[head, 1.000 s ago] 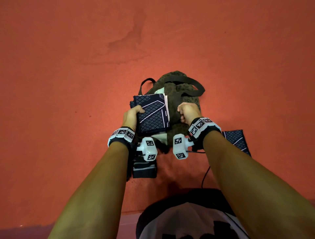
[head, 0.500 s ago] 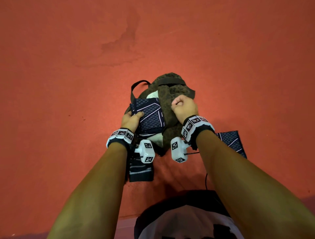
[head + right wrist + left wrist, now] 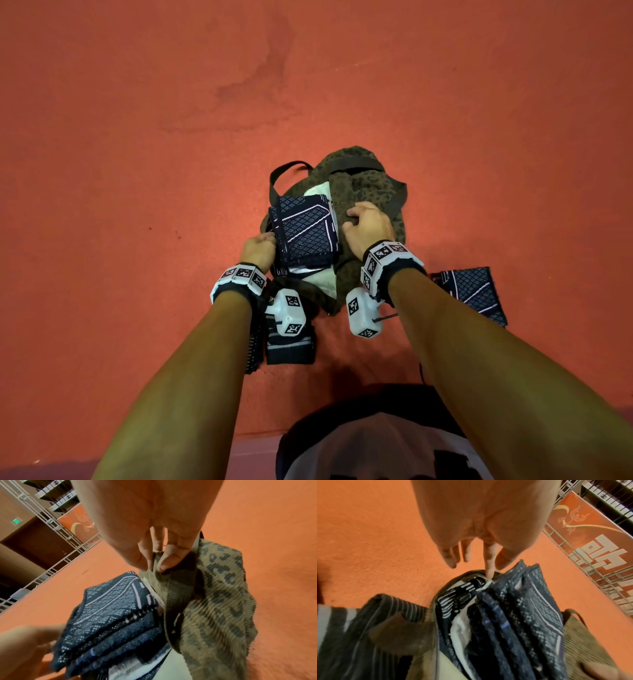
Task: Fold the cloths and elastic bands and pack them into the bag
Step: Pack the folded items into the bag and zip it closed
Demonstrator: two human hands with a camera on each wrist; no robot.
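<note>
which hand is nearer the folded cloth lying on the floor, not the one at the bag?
Right. The right hand grips the bag beside that folded cloth; the left hand is across the bag.
</note>
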